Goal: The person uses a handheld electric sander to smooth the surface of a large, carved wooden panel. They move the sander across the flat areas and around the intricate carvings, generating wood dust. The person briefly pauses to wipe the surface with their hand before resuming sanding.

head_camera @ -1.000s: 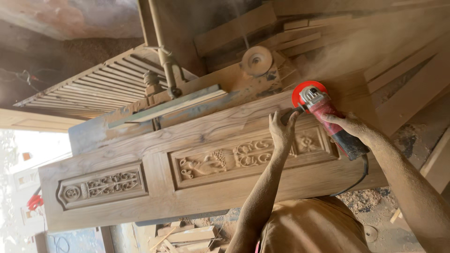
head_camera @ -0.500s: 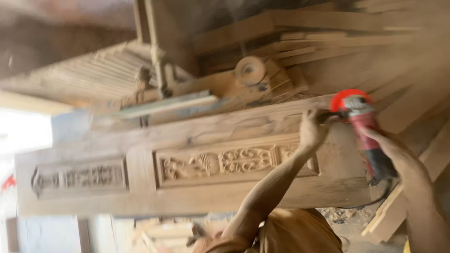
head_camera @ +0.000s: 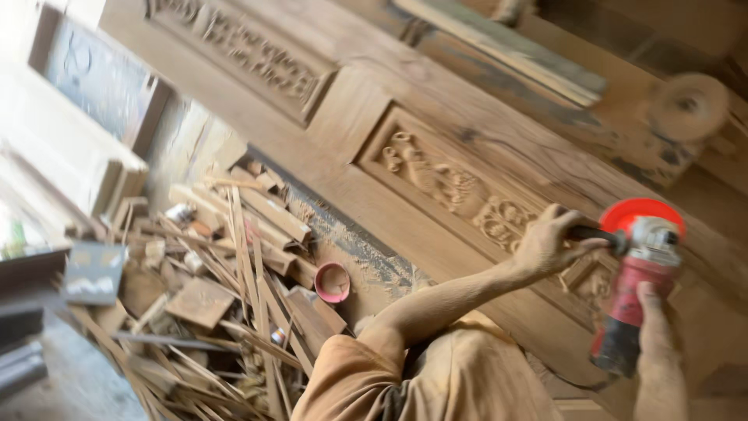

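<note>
The left hand (head_camera: 545, 245) is wrapped tight around the black side handle (head_camera: 596, 232) of the angle grinder (head_camera: 635, 284). The right hand (head_camera: 653, 316) is closed around the grinder's red body. The grinder sits against the carved wooden door (head_camera: 436, 132), near the leafy carving. Its long body runs up and down, with the red guard (head_camera: 643, 212) at the top, next to the wood. I think it goes best with both hands firm and a light, flat touch
</note>
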